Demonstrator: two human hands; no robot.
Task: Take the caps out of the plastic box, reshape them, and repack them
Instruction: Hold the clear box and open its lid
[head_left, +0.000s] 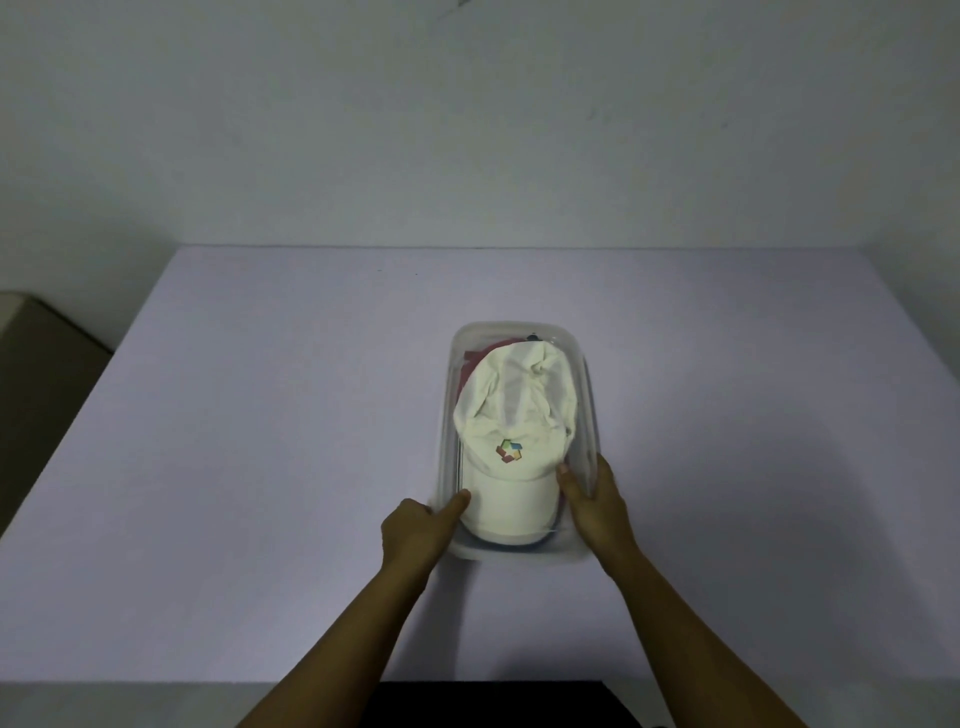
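Note:
A clear plastic box (519, 328) stands on the pale table (260, 415), a little right of centre. A white cap (511, 415) with a small coloured logo lies on top inside it, brim toward me, crown crumpled. The edge of a red cap (470, 364) shows beneath it at the far left. My left hand (415, 530) grips the box's near left wall, thumb hooked inside against the brim. On the near right wall sits my right hand (597, 504), its thumb over the rim beside the brim.
A plain wall rises behind the table's far edge. A dark floor and a low beige object (31, 332) lie off the left side. A dark patch (493, 704) sits below the table's near edge.

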